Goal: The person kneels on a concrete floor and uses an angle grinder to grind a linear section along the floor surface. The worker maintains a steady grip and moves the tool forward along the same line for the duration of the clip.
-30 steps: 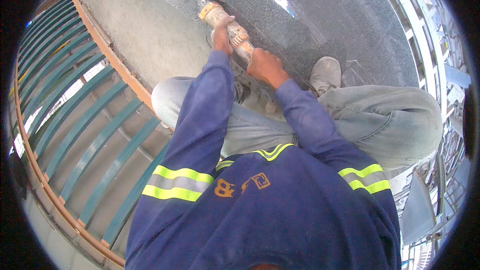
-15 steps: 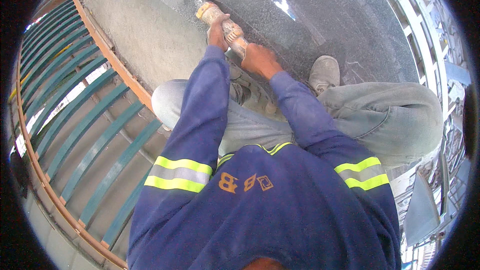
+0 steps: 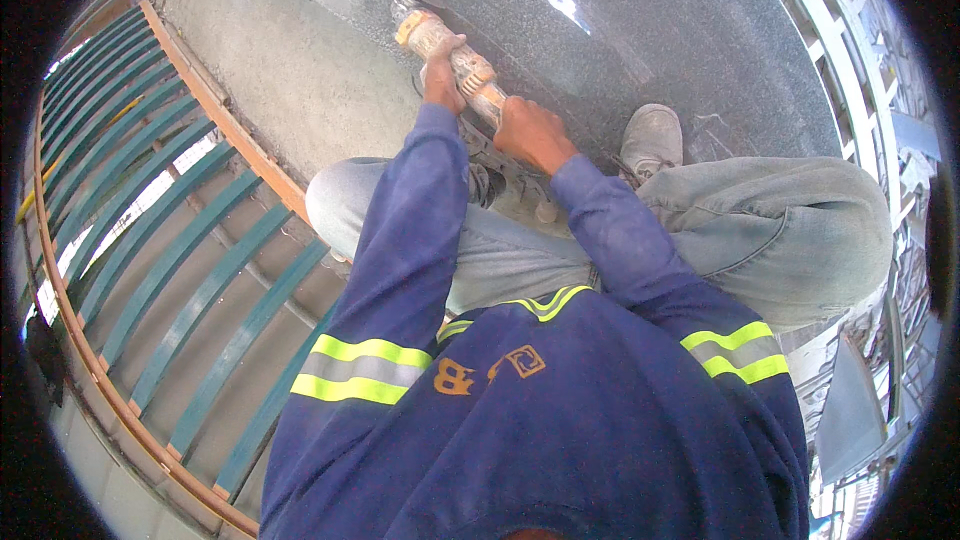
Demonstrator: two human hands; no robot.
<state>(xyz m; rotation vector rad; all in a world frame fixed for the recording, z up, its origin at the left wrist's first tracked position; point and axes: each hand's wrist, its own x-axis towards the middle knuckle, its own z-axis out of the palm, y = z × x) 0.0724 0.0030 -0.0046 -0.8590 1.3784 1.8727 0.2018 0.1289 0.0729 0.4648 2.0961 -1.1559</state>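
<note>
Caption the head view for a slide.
Left hand and right hand grip a dusty power tool at a dark slab.

The scene is lit by soft, bright daylight. White patches of glare are thrown back by the dark slab (image 3: 720,50). Left of the slab, the green slats (image 3: 222,278) are bent into curves by the round lens. Right of it, the grey pile (image 3: 915,137) is washed out and blurry. Below it, the jeans (image 3: 790,225) are only softly shaded.

Power tool (image 3: 475,70) now slightly farther right
</note>
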